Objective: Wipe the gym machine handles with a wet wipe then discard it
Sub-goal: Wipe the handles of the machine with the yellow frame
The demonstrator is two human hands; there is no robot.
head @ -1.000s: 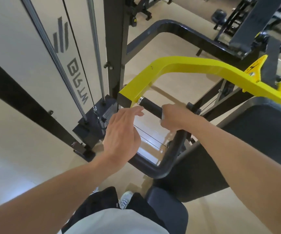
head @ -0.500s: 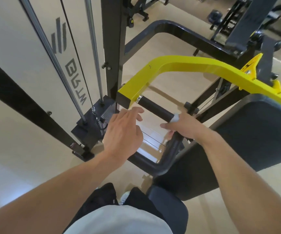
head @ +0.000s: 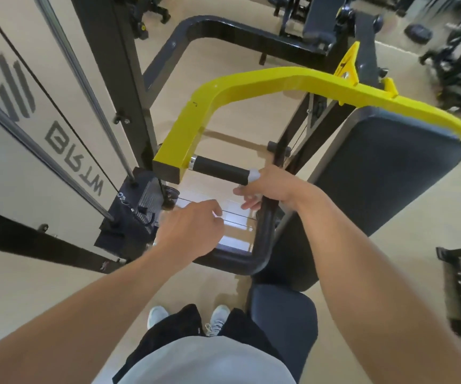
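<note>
Head view: our right hand (head: pixel 272 187) clamps a white wet wipe (head: pixel 253 174) at the end of the black, matte cylindrical handle (head: pixel 218 169) on the glossy yellow arm (head: pixel 251 87). Left hand (head: pixel 190 231) hovers loosely curled, apparently empty.

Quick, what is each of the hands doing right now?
Left hand: loosely curled, holding nothing.
Right hand: closed on the wet wipe at the black handle's end.

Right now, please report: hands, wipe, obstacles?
Right hand holds white wet wipe at black foam handle's end. Left hand free. Nothing blocking.
</note>
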